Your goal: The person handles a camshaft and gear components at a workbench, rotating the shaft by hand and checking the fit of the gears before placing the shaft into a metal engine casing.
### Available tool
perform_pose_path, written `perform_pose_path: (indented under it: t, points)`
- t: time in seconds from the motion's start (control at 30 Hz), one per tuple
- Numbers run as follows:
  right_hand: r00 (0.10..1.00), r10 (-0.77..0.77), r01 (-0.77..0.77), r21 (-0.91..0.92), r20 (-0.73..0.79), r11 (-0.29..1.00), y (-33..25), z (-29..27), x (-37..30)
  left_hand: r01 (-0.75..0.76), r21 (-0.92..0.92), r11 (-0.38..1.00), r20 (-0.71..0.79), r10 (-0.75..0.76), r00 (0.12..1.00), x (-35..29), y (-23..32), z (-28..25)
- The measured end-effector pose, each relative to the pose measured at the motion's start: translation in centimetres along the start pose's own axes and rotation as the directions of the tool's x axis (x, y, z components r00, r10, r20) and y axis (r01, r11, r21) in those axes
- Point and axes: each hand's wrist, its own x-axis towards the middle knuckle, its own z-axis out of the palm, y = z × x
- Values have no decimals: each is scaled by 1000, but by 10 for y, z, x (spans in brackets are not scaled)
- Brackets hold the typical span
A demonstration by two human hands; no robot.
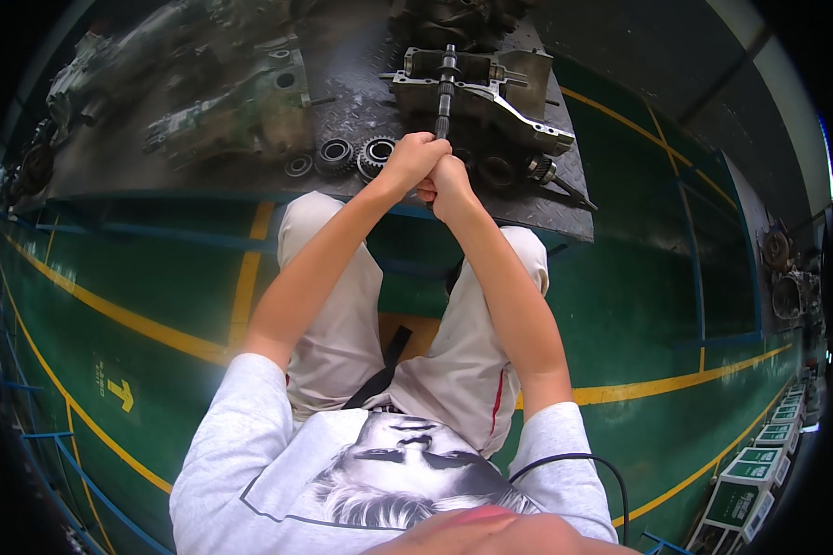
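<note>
Both my hands are closed one against the other at the near edge of the metal workbench, around the lower end of a long splined steel shaft. My left hand wraps the shaft from the left side. Pressed against it, my right hand grips just below and to the right. From my fists the shaft points away from me, its far part lying over an open aluminium gearbox housing. My fingers cover its near end. Left of my hands lie a toothed gear, a dark ring gear and a smaller ring.
A second shaft with a gear lies at the bench's right corner. More gearbox castings sit on the left. Green floor with yellow lines surrounds me; another bench with parts and boxes stand at right.
</note>
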Motion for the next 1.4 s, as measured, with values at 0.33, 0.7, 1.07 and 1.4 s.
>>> perform_pose_path:
  t: [0.33,0.7,1.07,1.4]
  points:
    - [1000,24,-24,-2,10,1000,-6,1,3,-3,-40,999,2,3,1000,1,3,0]
    - [998,27,-27,6,48,1000,-4,6,3,-25,-44,999,-38,23,999,4,-2,-3]
    - [997,21,-22,13,70,1000,-4,3,3,-17,-39,999,-40,15,999,1,1,-2]
    - [997,26,-28,19,67,999,-4,4,2,-4,-28,1000,-33,3,999,-1,4,-2]
